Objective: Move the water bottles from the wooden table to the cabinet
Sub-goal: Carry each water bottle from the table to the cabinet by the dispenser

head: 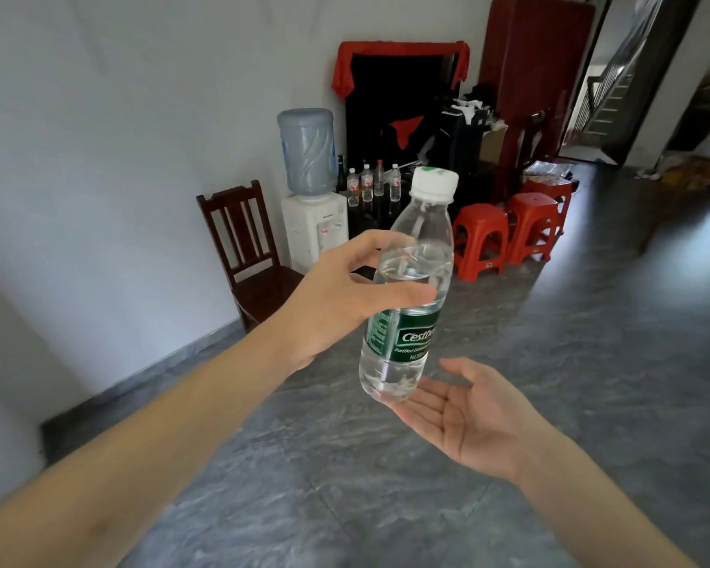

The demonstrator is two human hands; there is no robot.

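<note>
1. The water bottle [406, 289] is a clear plastic one with a white screw cap [434, 182] that has a green mark on top, and a dark green label [406, 336] around its lower middle printed with white lettering.
2. It is held in the air above the grey floor [386, 485], tilted so the cap leans up and to the right; the water inside stands a little above the label, with a clear space below the cap.
3. The left hand [337, 301] grips the bottle just above the label: the thumb lies across its front and the fingers [369, 243] curl round its far side.
4. The right hand [468, 416] is below the bottle, palm up, its fingers straight and relaxed; the base of the bottle is at the fingertips, but I cannot tell whether they touch.
5. Beyond the bottle, against the white wall, stands a white water dispenser [314, 227] with a large blue jug [308, 151] on top.
6. Just right of the dispenser, on a dark worktop [369, 211], stand 4 small clear bottles [372, 182] in a row, 1 with a red cap, and a dark bottle at their left end.
7. Left of the dispenser is a dark wooden chair [247, 248].
8. Right of the held bottle, further back, 3 red plastic stools [509, 235] stand on the floor.
9. Behind them is a tall dark red cabinet [533, 75], with a black panel draped in red cloth [398, 63] beside it.
</note>
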